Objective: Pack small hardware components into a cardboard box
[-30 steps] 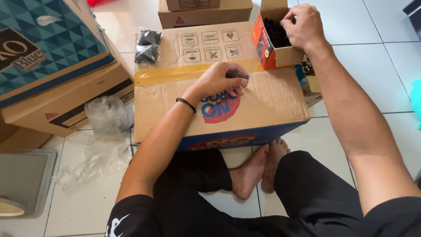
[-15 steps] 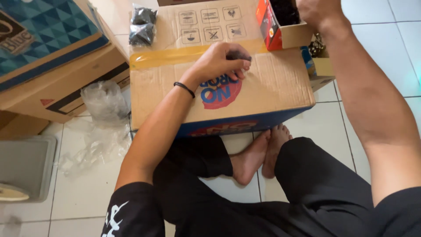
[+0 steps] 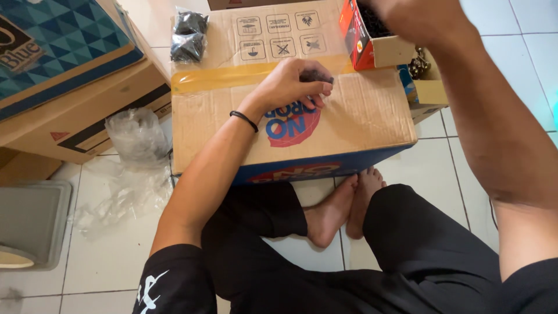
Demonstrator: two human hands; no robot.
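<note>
Head view: left hand (image 3: 290, 87) resting on the big carton (image 3: 354, 125), fingers pinched around a small dark piece (image 3: 315, 76) (kind unclear). Right hand (image 3: 407, 14) blurred above the small red box (image 3: 356, 35) on the carton's far corner; grip impossible to tell. Black bagged parts (image 3: 188, 36) at far left.
</note>
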